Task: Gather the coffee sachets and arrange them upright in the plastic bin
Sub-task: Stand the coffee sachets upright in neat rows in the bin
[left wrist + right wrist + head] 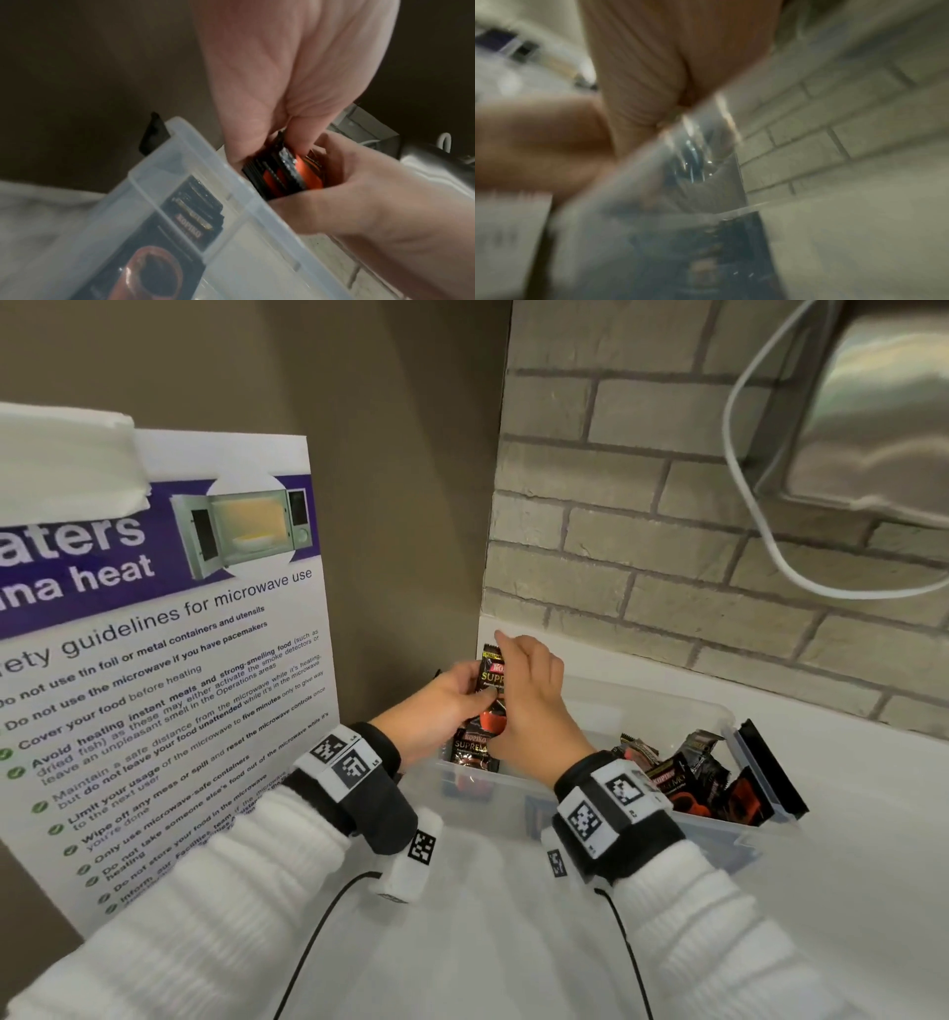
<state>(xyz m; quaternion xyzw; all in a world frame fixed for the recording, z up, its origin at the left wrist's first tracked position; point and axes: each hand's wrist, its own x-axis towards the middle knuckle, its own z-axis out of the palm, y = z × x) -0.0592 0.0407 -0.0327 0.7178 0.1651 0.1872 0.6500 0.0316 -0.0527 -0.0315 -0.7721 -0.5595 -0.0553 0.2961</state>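
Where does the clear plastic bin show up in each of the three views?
Head: plastic bin at centre right on the white counter, behind both hands.
Left wrist: lower left to centre, its rim running diagonally under the left hand.
Right wrist: blurred, centre bottom.
Shared landmark: the brick wall.

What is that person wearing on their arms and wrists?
White ribbed sleeves cover both arms. Each wrist carries a black band with white blocks printed with black square codes, and a thin black cable trails from each band. Both hands are bare.
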